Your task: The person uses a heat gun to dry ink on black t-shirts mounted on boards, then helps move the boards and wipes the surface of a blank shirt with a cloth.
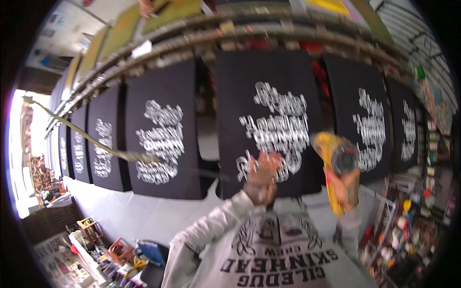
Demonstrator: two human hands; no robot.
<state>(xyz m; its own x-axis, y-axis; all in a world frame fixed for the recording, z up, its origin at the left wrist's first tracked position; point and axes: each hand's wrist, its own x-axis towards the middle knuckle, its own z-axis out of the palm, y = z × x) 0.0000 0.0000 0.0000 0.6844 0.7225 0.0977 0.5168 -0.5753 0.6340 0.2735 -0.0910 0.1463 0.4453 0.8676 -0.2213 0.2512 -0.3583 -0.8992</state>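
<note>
My right hand [346,187] is wrapped round the handle of a yellow heat gun [327,143], held over the right side of a black cloth panel [235,72]. White lettering-like print covers much of that panel. Over the lower part of the print, my left hand [263,174] is open, with its fingers spread and nothing in them. Motion blurs its fingertips, and I cannot tell whether they touch the cloth. The nozzle of the heat gun points toward the upper left, near the edge of the print.
More printed black panels [161,86] [353,81] line both sides along a long rail [177,43]. A yellowish cord [91,139] hangs across the left. Another person's hand [146,8] shows beyond the rail. Containers and clutter [401,235] stand at lower right, a blue object [152,252] at lower left.
</note>
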